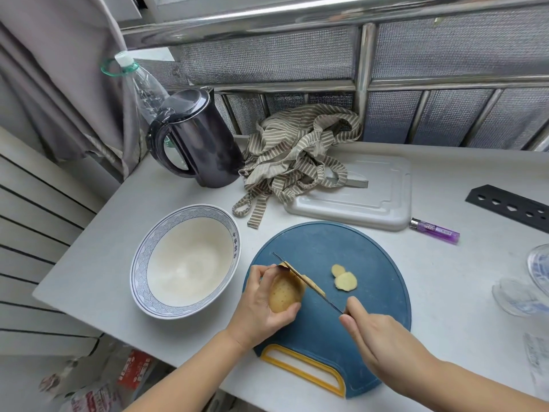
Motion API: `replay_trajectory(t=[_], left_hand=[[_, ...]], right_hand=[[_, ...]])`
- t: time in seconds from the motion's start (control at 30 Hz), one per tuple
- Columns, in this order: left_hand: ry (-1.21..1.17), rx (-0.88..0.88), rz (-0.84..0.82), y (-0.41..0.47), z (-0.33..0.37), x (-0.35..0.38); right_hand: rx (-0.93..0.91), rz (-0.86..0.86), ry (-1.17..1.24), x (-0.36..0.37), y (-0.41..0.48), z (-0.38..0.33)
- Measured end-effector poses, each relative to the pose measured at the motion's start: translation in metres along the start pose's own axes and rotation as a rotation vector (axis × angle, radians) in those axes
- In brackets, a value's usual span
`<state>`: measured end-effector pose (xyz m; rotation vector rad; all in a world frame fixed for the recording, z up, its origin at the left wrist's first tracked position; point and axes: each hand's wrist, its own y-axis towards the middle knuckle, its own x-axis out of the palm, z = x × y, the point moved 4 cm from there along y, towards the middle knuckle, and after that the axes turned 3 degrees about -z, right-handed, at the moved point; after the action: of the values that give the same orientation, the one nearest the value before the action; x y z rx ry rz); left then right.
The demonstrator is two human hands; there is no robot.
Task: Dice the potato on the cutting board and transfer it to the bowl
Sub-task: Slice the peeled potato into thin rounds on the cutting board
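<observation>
On the round blue plastic cutting board, the left hand curled around a speckled, oval tan potato while the right hand gripped a thin-bladed knife set against its cut end; two pale, rough-edged slices lay beyond, and a glossy white, blue-rimmed bowl stood just left

- Our left hand grips the potato on the blue cutting board, with the thumb at its near end and the fingers curled over the far end.
- Our right hand holds the knife; its blade runs slantwise against the potato's right side.
- Two pale slices lie flat, touching, just right of the blade.
- A white bowl with a blue-patterned rim stands just left of the board.
- Behind it we see a black kettle, a striped cloth and a purple lighter.
</observation>
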<state>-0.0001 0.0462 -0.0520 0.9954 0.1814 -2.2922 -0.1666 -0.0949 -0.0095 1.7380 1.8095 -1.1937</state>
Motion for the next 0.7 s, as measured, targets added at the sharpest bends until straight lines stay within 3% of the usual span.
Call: replay_trajectory(t=[0.3, 0.7], left_hand=[[0.018, -0.058, -0.027, 0.006, -0.001, 0.0], [0.02, -0.115, -0.056, 0.013, -0.008, 0.0]], right_hand=[[0.039, 0.034, 0.079, -0.008, 0.011, 0.001], [0.07, -0.043, 0.074, -0.021, 0.023, -0.007]])
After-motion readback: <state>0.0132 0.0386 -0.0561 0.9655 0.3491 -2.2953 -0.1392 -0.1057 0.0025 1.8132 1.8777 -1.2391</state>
